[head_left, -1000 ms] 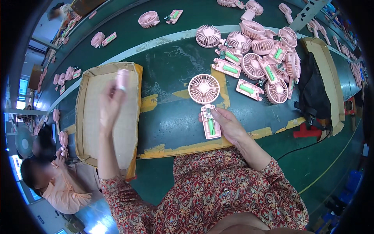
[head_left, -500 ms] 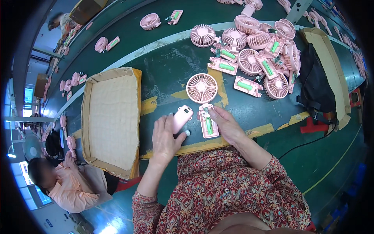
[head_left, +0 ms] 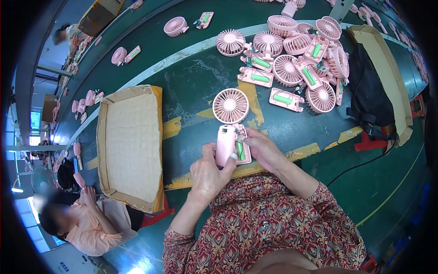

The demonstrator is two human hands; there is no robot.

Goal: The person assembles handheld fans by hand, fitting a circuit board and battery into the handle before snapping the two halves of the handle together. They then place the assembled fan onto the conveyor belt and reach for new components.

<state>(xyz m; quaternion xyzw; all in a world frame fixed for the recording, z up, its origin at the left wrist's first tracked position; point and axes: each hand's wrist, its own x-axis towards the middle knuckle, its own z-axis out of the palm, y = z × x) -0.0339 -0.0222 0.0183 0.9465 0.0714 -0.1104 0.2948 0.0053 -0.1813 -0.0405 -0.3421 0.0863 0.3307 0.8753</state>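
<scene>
A pink handheld fan (head_left: pixel 230 106) lies face up in front of me, its handle half (head_left: pixel 246 155) exposing a green battery and a small circuit board. My right hand (head_left: pixel 269 151) grips that handle at its right edge, fingers closed. In my left hand (head_left: pixel 207 176) is a smooth pink handle cover (head_left: pixel 226 142) with a dark slot near its top. The cover overlaps the left side of the exposed handle; whether the two touch is unclear. A small whitish spot shows at my left thumb, too small to make out.
Several unassembled pink fans (head_left: pixel 286 71) are heaped beyond my right hand. A shallow cardboard tray (head_left: pixel 130 146) stands to the left. At right lie a black bag (head_left: pixel 370 91) and another cardboard tray (head_left: pixel 388 68). A co-worker (head_left: pixel 91 223) sits at the far left, holding a pink fan.
My left hand has brought the cover rightward from beside the fan to partly over its open handle. My right hand keeps its grip. The view has shifted slightly.
</scene>
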